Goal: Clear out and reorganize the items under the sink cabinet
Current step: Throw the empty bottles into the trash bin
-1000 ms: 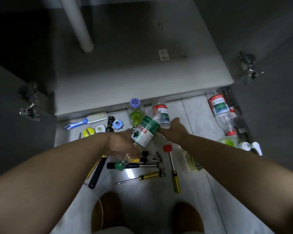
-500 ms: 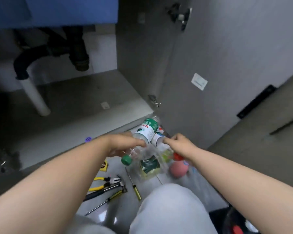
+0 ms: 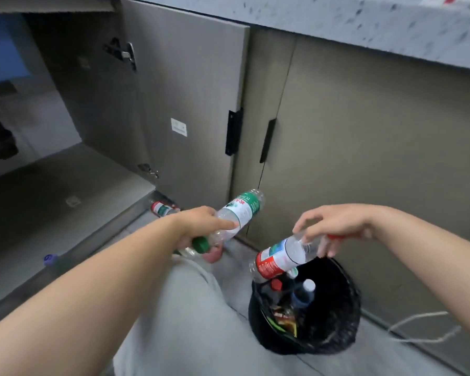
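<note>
Your left hand [image 3: 201, 226] is grasping green-label bottle [image 3: 242, 210]; right hand [image 3: 334, 223] grip unclear, red-label bottle [image 3: 277, 257] hanging over trash bin [image 3: 337, 329] rim, risking glancing off.

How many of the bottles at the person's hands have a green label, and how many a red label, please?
Green-label bottle: 1, gripped by the left hand
Red-label bottle: 1, under the right hand, over the bin
Total: 2
</note>
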A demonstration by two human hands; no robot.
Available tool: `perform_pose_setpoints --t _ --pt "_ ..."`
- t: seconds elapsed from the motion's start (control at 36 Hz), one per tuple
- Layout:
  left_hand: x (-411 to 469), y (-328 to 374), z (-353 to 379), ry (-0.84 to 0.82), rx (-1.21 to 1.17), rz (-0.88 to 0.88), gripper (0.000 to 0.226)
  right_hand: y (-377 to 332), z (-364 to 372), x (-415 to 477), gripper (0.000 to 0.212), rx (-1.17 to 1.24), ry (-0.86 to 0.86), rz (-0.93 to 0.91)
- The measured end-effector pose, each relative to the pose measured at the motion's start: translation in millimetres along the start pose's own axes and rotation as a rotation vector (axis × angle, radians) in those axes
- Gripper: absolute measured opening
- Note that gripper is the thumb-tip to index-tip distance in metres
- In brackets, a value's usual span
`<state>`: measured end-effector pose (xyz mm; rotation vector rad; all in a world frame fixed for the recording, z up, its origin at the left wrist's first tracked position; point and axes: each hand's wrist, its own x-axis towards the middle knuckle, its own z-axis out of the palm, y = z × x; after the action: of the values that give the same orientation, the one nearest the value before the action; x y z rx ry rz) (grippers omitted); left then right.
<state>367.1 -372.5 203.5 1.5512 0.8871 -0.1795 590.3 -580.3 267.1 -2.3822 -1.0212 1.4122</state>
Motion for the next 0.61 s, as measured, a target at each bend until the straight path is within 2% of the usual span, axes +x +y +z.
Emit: perform_pose_setpoints --t 0.14,0.28,0.44,0.53,0.61 --pt "10 5 49 -0.006 -0.053 -0.043 0.042 36 -1 -24 0.036 -0.147 -0.019 0.052" --pt "15 -9 67 0.015 -0.058 -0.085 0.046 60 43 -3 0.042 -0.311 -0.007 0.073" --pt "12 -20 64 0.079 -0.030 -0.070 0.049 87 110 38 0.033 -0.526 0.097 0.024" --pt "12 -25 63 0.072 -0.031 -0.057 0.059 95 136 57 0.038 -0.507 0.095 0.058" --pt "12 -27 62 0.080 -0.041 -0.052 0.069 102 157 74 0.034 -0.429 0.090 0.105"
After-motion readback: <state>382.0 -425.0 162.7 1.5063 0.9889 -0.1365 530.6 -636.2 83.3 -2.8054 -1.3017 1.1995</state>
